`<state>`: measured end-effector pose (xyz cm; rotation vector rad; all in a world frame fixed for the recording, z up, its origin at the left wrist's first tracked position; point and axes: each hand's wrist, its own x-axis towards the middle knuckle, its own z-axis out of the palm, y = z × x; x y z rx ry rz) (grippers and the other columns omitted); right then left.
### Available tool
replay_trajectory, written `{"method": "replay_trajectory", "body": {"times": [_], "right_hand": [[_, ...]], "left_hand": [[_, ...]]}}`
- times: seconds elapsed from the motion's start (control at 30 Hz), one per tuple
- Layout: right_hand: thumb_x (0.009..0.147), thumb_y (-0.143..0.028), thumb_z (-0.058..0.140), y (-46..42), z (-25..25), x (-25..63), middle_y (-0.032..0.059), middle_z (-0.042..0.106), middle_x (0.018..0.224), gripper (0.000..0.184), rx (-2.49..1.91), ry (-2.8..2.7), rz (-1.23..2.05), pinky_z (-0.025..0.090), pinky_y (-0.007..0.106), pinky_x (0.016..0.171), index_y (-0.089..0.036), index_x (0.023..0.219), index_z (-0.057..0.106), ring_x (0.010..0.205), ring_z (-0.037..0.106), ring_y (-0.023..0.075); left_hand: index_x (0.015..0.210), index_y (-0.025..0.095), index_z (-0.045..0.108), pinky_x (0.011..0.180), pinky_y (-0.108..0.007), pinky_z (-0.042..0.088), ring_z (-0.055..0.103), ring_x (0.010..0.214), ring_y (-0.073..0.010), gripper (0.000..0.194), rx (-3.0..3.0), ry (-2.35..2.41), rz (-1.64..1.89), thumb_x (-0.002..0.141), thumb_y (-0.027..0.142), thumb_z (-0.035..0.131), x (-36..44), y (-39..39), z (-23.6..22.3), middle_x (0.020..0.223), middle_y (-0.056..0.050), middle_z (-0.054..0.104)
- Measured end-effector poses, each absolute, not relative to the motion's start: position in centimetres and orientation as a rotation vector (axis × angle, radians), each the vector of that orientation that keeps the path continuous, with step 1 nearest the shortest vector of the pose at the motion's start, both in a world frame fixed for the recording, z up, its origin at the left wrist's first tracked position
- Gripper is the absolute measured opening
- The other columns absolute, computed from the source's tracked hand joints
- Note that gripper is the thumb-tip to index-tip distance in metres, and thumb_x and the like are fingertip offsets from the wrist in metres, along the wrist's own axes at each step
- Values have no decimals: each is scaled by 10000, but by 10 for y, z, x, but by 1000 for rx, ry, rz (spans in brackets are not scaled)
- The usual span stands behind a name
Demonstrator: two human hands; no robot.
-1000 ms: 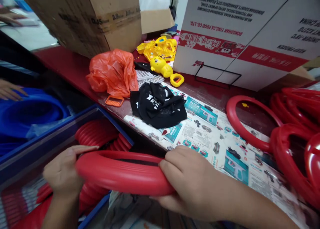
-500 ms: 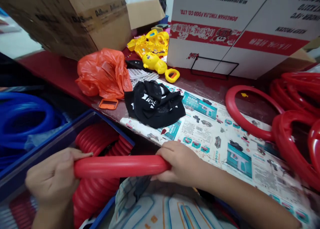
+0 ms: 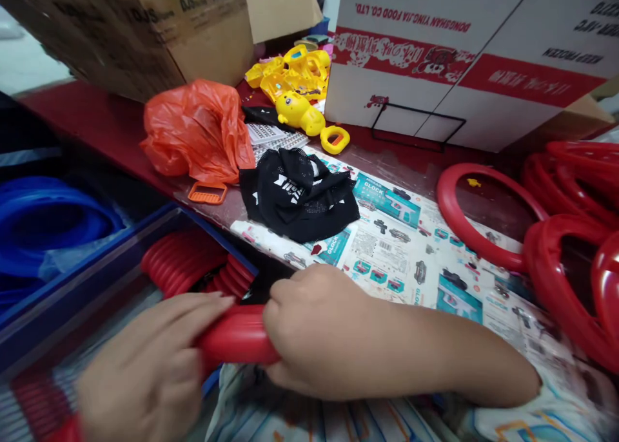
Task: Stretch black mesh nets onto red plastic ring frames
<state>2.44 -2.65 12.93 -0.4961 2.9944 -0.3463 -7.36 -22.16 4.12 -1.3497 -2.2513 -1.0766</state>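
The dark red counter (image 3: 82, 123) bears a white carton (image 3: 401, 87) along its far edge. Below its near edge sits a blue crate (image 3: 97, 278) holding red coils. A red ring (image 3: 236, 334) is just outside that edge; a black cloth (image 3: 300, 200) lies along it. The right hand (image 3: 314, 336) grips the ring; the blurred left hand (image 3: 149, 365) covers its left part, its grip unclear. Smallest, an orange frame (image 3: 207, 201) rests at the near edge.

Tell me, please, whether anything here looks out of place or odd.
Yes: the white carton stands upside down, its lettering inverted. A small yellow scrap lies inside a red ring on the table, away from the other yellow pieces. The held ring in the right hand is mostly hidden.
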Motion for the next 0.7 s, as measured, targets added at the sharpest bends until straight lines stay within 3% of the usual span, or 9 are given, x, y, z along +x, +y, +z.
{"method": "replay_trajectory", "body": {"times": [0.07, 0.2, 0.43, 0.6, 0.7], "right_hand": [[814, -425, 651, -30, 122, 21, 46, 622, 632, 293, -478, 3021, -353, 252, 305, 455, -157, 694, 640, 544, 531, 175], [745, -505, 739, -23, 107, 33, 52, 659, 798, 393, -245, 3031, -474, 387, 306, 585, -140, 841, 630, 666, 562, 174], [856, -418, 577, -24, 80, 45, 44, 587, 684, 274, -336, 3156, -511, 350, 301, 574, -152, 787, 576, 622, 485, 165], [845, -443, 580, -41, 86, 23, 62, 586, 666, 327, -503, 3130, -424, 353, 325, 559, -120, 802, 617, 607, 512, 193], [859, -491, 577, -42, 87, 15, 84, 611, 745, 406, -601, 3054, -548, 388, 326, 589, -89, 886, 625, 661, 541, 198]], "left_hand": [[818, 186, 680, 618, -316, 476, 621, 650, -185, 158, -1499, -2028, -1000, 810, 120, 536, -75, -210, 48, 725, -35, 688], [728, 159, 666, 531, -262, 450, 581, 548, -121, 232, -1340, -2083, -1220, 811, 29, 491, -92, -205, 41, 620, -1, 632], [735, 181, 692, 545, -288, 464, 606, 556, -135, 233, -1132, -2165, -1352, 824, 95, 495, -96, -224, 30, 651, 7, 648], [833, 209, 708, 655, -347, 475, 643, 696, -202, 158, -1321, -2275, -1079, 826, 230, 551, -83, -225, 51, 780, -36, 706], [742, 226, 696, 637, -335, 456, 618, 638, -190, 106, -1331, -2266, -1061, 796, 223, 604, -77, -222, 56, 699, -16, 693]]}}
